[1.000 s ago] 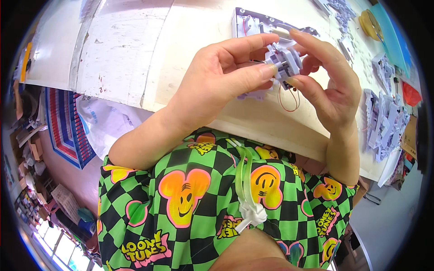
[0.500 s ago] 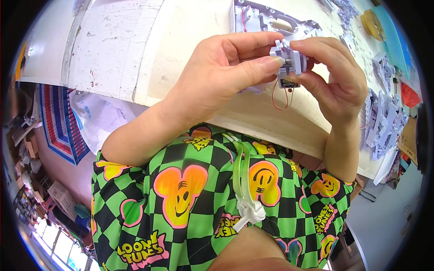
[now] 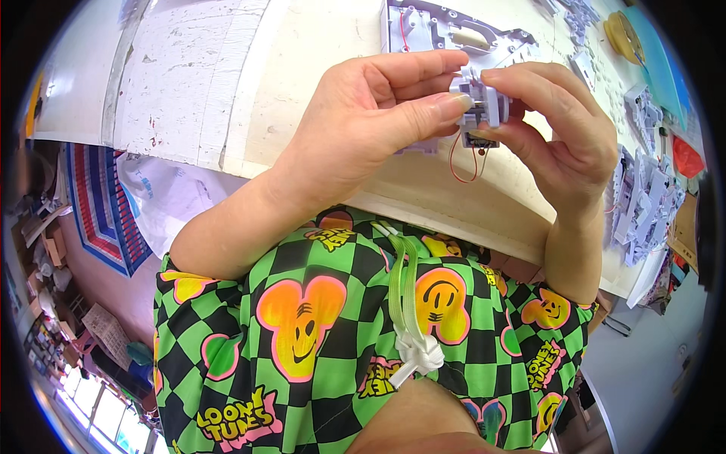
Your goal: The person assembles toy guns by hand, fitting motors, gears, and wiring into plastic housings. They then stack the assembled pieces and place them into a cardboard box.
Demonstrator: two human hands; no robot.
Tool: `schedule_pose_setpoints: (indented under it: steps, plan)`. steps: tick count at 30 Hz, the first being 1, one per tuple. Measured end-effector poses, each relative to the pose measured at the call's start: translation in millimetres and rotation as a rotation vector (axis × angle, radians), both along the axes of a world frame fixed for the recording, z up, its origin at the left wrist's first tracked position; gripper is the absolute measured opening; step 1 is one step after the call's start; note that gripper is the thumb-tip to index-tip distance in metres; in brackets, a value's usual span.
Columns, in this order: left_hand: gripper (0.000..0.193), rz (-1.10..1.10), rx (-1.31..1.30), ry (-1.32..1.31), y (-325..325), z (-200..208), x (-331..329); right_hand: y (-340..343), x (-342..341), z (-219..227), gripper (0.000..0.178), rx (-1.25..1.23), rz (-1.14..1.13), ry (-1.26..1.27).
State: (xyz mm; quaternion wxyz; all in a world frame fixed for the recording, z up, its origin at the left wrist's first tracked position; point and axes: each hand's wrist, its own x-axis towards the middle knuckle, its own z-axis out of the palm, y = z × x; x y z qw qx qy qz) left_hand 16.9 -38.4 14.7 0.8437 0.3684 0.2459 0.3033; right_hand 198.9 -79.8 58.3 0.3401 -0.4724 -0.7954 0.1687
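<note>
Between my two hands, above the near edge of the table, is a small pale grey-lilac plastic mechanism (image 3: 478, 106) with a motor-like dark part at its bottom. Thin red wires (image 3: 456, 168) loop down from it. My left hand (image 3: 378, 106) pinches its left side between thumb and fingers. From the right, my right hand (image 3: 556, 125) grips it with thumb and forefinger. Behind the hands lies a matching plastic housing shell (image 3: 439, 30), with screw posts, an oval opening and a red wire inside. The hands cover its near part.
Several pale plastic parts (image 3: 643, 197) are heaped at the table's right side. Beyond them are a yellow spool (image 3: 622, 36), a blue sheet or tray (image 3: 665, 60) and a red item (image 3: 687, 157). A striped bag (image 3: 102, 204) with white plastic stands below the table at left.
Both hands keep their hold on the mechanism, which has shifted very slightly left and turned a little. The housing shell appears slightly further left and higher.
</note>
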Motion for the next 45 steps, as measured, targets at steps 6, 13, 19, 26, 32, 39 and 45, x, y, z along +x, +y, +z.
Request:
schedule_pose_setpoints:
  steps: [6,13,19,26,32,39,45]
  plan:
    - [0.042,-0.083,0.073,0.052,4,0,-3,-1,-1,0,0.034,0.056,0.02,-0.078]
    - [0.048,0.002,-0.071,0.006,7,4,0,1,-9,3,0.047,0.038,-0.078,-0.022]
    - [0.049,-0.003,-0.203,-0.055,10,12,4,-13,-9,-8,0.043,0.086,-0.263,0.015]
    - [0.046,-0.027,0.51,0.185,20,13,-7,-12,-7,-9,0.033,-0.098,-0.182,0.197]
    - [0.039,0.053,0.647,0.197,15,8,-7,-11,1,-12,0.032,-0.1,-0.167,0.166]
    - [0.037,0.054,1.026,0.295,20,7,-13,-11,0,-16,0.031,-0.102,-0.12,0.2]
    - [0.039,0.052,0.995,0.354,27,12,-11,-6,-2,-23,0.031,-0.091,-0.182,0.333]
